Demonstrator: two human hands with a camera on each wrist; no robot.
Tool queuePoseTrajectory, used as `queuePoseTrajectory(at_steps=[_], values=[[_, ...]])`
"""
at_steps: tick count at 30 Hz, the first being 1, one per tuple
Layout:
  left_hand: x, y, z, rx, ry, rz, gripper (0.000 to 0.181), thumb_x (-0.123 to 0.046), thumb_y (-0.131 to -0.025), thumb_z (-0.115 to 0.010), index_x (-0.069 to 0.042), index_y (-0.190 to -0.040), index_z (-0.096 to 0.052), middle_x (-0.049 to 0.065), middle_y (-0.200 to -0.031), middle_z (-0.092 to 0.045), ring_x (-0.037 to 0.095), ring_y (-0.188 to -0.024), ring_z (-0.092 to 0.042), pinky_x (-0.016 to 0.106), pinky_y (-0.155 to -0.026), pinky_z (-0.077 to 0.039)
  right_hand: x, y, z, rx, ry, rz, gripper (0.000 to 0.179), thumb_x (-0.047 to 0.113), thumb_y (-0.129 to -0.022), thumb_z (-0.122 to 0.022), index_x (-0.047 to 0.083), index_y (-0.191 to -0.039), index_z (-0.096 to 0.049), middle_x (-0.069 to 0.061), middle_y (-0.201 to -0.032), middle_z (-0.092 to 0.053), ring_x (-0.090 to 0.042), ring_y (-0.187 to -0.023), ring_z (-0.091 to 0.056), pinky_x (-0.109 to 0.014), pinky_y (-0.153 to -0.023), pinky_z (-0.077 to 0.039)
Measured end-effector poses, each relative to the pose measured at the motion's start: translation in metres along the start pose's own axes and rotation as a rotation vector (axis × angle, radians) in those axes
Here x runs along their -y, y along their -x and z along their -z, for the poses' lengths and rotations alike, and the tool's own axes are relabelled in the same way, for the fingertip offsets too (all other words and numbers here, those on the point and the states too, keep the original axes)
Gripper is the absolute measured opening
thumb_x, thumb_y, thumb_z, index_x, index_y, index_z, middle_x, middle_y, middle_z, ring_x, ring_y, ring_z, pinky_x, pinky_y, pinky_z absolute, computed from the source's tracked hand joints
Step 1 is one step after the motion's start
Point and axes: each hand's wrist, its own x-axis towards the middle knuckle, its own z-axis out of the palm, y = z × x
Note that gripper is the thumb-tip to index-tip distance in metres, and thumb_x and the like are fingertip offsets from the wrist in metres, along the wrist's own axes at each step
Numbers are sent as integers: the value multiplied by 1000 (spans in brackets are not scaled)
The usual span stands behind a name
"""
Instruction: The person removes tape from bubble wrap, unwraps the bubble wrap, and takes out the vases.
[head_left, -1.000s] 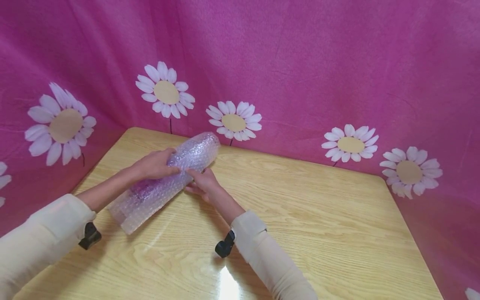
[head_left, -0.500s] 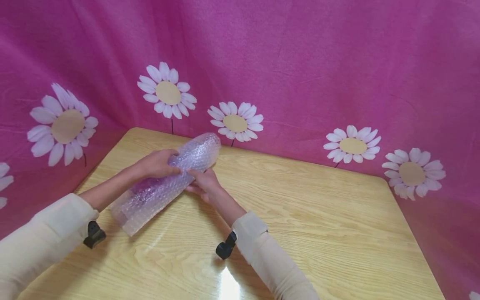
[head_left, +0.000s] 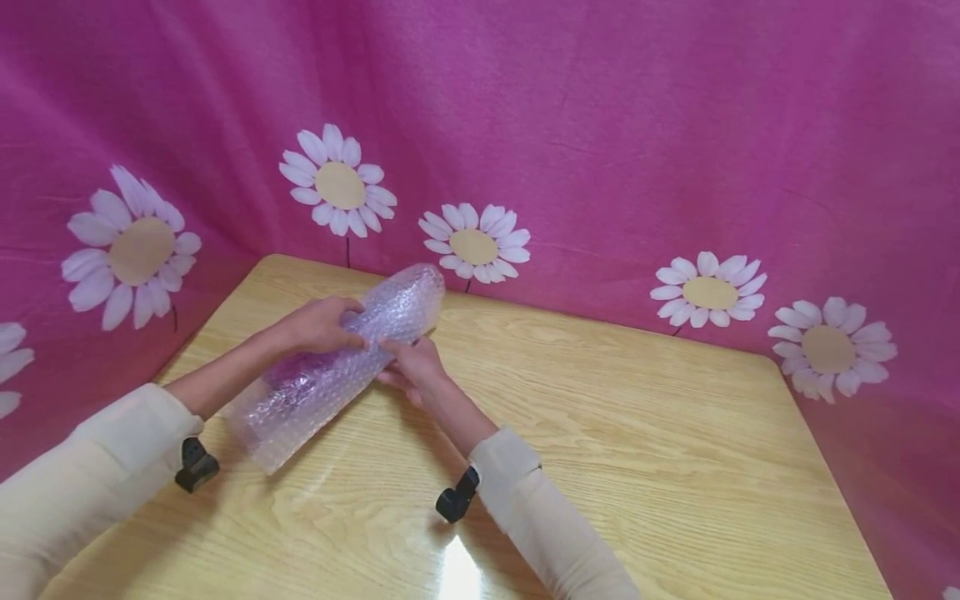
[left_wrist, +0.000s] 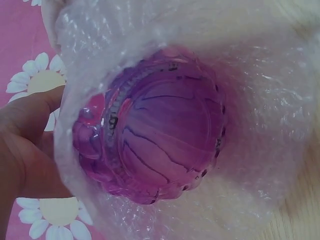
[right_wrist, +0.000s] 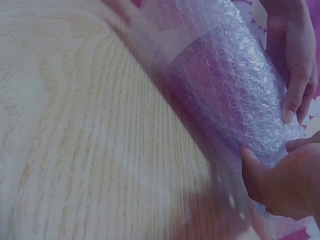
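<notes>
Holds rolled bubble wrap (head_left: 405, 300) w/ both hands over far-L part of wood-grain table (head_left: 615, 417), slanted near-L to far-R, w/ far end close to back edge. Grips top/L side w/ L hand (head_left: 322, 325), w/ bent fingers partly spread over it. Pinches R side, approx. mid-length, w/ R hand (head_left: 416, 367): thumb on top, other fingers tucked under, partly hidden; can't tell how tightly curled. Has purple see-through piece (left_wrist: 165, 130) w/ scalloped edge inside wrap, visible thru open end in L wrist view; can't tell exact type. Wears cream sleeves (head_left: 112, 467) w/ black cams (head_left: 197, 467) at both wrists. At back + sides, pink cloth (head_left: 585, 125) w/ white daisies (head_left: 475, 247).
</notes>
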Motion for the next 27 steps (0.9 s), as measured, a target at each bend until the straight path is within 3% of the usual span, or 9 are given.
queuePoseTrajectory(at_steps=[8,16,27], values=[[-7,-1,-2,-25,16,-15,63,-18,-90,-71,14,-138,-46,35,-139,-47,52,-131,-41,60,-110,-33,5,2,6,-4,6,18,35,6,-97,-62,-3,-129,-53,-21,-106,-70,-24,-85,-70,-22,-56,-57],[-12,-5,-6,-41,21,-49,59,-15,-89,-71,15,-135,-50,34,-136,-51,49,-129,-45,59,-109,-35,10,7,12,-19,-3,13,40,2,-95,-61,-4,-133,-51,-23,-114,-67,-35,-103,-67,-33,-75,-61],[-25,-5,-5,-28,29,-64,60,-17,-91,-71,15,-136,-48,34,-138,-50,49,-132,-42,59,-110,-33,21,15,23,3,-20,0,41,3,-97,-61,-2,-137,-50,-23,-122,-64,-38,-110,-65,-38,-83,-59]])
